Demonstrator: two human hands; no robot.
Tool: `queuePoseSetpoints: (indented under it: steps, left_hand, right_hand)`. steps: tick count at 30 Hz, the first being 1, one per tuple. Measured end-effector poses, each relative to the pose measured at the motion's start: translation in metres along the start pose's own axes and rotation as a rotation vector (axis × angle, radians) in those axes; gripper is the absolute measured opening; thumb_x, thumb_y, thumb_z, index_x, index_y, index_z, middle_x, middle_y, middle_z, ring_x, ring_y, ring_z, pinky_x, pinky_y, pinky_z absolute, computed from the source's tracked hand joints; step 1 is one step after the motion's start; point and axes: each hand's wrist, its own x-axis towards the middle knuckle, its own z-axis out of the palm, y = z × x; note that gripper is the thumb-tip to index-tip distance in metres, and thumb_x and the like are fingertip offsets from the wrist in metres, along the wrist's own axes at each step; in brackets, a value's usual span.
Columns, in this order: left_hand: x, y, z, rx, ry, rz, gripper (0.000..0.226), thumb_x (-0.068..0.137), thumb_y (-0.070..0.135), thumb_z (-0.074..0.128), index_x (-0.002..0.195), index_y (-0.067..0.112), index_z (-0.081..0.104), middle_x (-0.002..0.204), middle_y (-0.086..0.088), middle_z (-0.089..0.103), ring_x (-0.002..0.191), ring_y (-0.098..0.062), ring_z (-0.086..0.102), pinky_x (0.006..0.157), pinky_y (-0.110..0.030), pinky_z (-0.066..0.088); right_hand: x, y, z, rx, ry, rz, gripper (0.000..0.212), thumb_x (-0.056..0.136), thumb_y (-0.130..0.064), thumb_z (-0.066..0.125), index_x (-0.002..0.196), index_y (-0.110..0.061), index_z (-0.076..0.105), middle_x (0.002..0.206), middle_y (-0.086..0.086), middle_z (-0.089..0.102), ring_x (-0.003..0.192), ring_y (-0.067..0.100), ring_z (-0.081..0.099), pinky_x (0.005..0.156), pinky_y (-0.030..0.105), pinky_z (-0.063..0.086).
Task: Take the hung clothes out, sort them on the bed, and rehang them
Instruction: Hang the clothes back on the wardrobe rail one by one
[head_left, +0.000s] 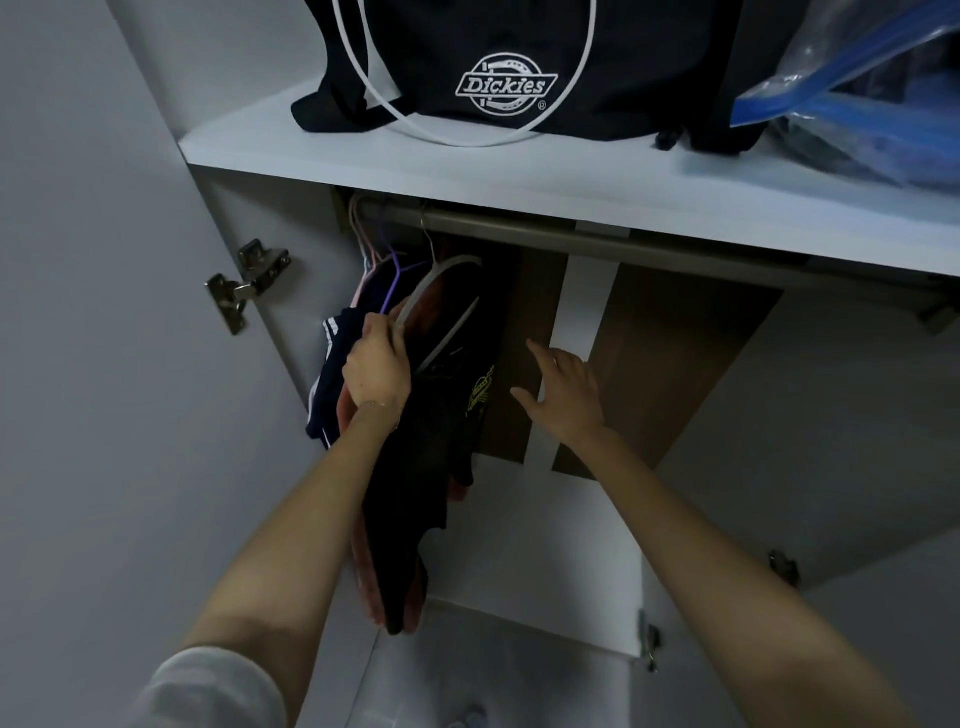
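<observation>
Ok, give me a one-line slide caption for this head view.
Left hand grips a grey hanger bearing a black garment on the wardrobe rail; right hand open beside it.

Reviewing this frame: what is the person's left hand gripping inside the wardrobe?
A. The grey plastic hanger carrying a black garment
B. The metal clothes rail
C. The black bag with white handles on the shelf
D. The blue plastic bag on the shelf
A: the left hand has its fingers curled round the near end of the grey plastic hanger, from which the black garment hangs, while the right hand is spread open and holds nothing.
</observation>
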Motion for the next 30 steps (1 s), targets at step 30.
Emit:
queuePoseSetpoints:
  steps: [30]
  left_hand:
    - [-0.065, -0.047, -0.047, 0.115, -0.009, 0.06, 0.053, 0.096, 0.04, 0.058, 0.143, 0.018, 0.047, 0.143, -0.009, 0.048, 0.131, -0.03, 0.044, 0.109, -0.049, 0.034]
  right_hand:
    - [-0.033, -0.034, 0.012, -0.037, -0.113, -0.116, 0.067, 0.094, -0.047, 0.054, 0.152, -0.023, 0.031, 0.148, 0.008, 0.041, 0.136, 0.03, 0.034, 0.114, 0.045, 0.026]
